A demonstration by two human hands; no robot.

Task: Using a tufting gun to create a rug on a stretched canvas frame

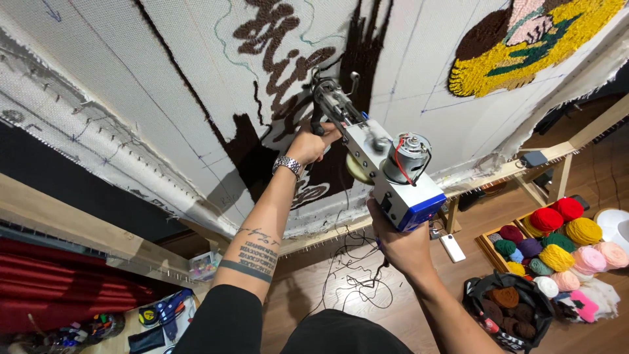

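I hold the tufting gun (373, 154) in the middle of the frame with both hands, its tip pushed up against the cloth (151, 85). My left hand (308, 145) is wrapped shut around the front handle near the needle, so I can steer the tip along the dark brown yarn patch (252, 154). My right hand (401, 244) is closed around the back grip under the blue part, so it takes the weight of the motor (406, 157). The gun tilts up because the cloth is stretched on a wood frame (524, 167) that leans over me.

A thin yarn strand (350, 262) hangs down below the gun in loose loops, so it can feed freely.

At the lower right, yarn balls (557, 242) in many colors sit on the floor, near enough to grab.

I cannot see the needle tip; the gun's front hides it. My right fingers are tucked behind the grip, so I cannot tell if one is on the trigger. The yellow picture (524, 46) at the upper right is cut off by the edge. The things at the lower left are too small and jumbled to name.
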